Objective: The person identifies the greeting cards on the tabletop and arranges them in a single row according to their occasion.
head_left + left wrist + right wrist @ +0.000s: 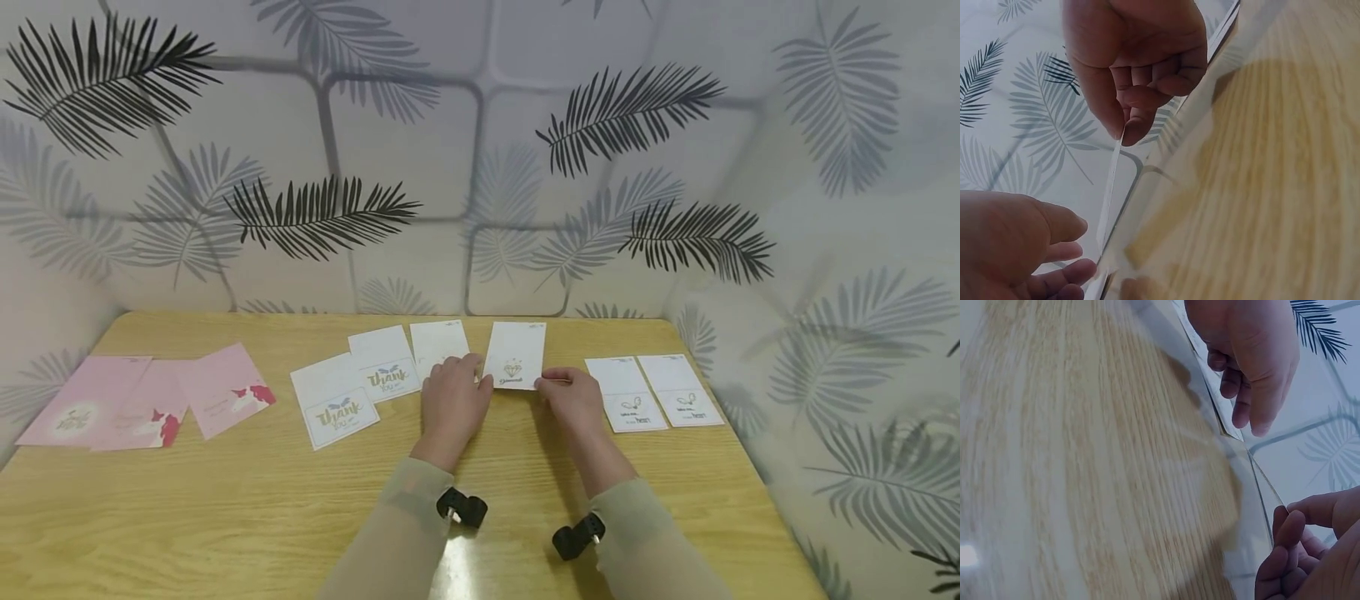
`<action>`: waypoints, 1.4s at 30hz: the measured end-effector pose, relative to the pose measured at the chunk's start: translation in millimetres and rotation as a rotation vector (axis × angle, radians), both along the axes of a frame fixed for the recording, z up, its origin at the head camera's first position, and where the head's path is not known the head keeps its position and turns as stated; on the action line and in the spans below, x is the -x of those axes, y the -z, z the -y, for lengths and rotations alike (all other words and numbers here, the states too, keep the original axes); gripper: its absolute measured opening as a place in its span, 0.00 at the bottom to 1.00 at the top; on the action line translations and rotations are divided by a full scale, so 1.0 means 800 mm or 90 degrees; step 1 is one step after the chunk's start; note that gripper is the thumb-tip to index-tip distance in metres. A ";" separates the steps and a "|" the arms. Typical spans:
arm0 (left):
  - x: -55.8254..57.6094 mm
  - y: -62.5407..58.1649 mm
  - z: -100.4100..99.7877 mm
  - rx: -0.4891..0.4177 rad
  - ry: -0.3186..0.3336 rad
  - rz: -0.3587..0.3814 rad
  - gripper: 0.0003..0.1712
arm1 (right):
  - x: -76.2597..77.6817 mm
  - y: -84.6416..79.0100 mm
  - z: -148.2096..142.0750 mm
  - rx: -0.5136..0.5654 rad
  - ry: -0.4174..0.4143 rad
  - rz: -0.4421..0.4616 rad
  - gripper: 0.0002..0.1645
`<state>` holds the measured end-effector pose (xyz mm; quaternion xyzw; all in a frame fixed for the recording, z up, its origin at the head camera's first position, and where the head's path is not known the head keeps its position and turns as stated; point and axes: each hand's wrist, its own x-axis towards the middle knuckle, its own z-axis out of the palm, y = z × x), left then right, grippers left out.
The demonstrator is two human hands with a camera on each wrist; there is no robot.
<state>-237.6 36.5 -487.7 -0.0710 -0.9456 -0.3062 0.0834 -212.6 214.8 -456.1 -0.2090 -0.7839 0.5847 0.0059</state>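
A white card with a gold diamond print stands at the back middle of the table, tilted up from the wood. Its lower right corner is pinched between the thumb and finger of my right hand, as the right wrist view also shows. My left hand is beside the card's lower left corner, fingers loose and nothing gripped between them. Partly behind that hand lies another white card, its print mostly hidden.
Left of my hands lie two white "thank you" cards. Several pink cards overlap at the far left. Two white cards with heart prints lie to the right. A patterned wall borders the wooden table.
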 end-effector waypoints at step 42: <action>-0.048 -0.022 -0.055 -0.115 0.114 0.025 0.26 | -0.051 -0.028 -0.081 -0.128 -0.045 0.004 0.17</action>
